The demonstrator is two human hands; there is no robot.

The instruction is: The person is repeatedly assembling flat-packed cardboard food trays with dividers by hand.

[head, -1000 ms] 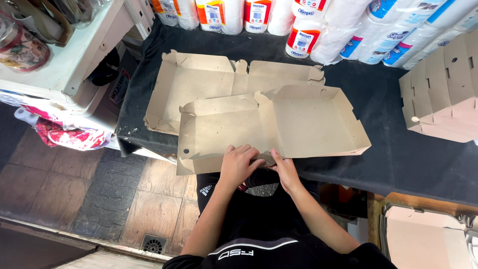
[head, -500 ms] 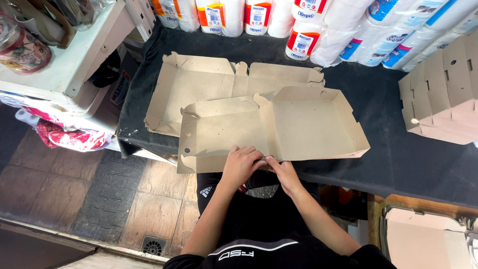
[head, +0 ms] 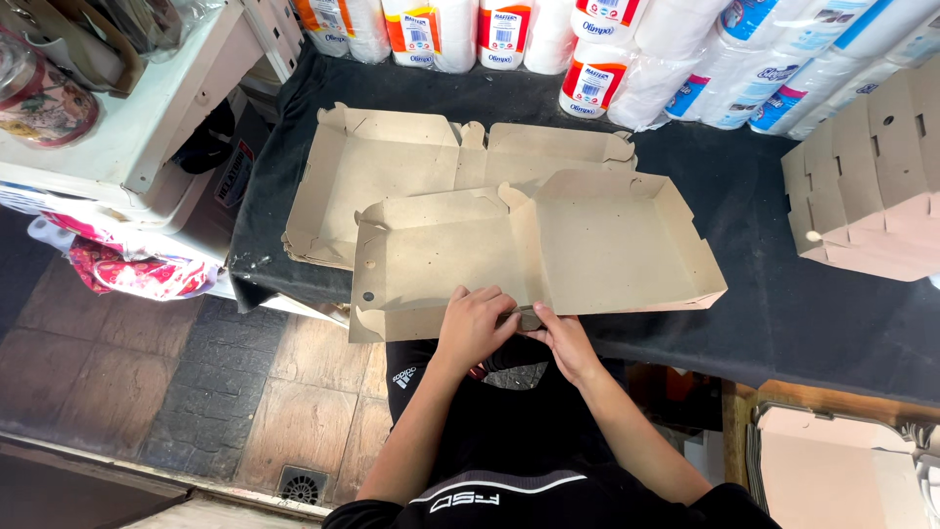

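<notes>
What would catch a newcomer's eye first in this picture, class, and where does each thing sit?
First, the two hands, left hand and right hand, pressing the near edge of a brown cardboard box blank at the front of the dark-covered table. A second flat blank lies partly under it, further back. Wrapped paper rolls line the far edge, and a stack of folded boxes stands on the right.

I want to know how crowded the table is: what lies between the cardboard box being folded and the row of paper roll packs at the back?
In the head view, a second flat cardboard box blank lies between the folded box and the roll packs, on the dark cloth.
</notes>
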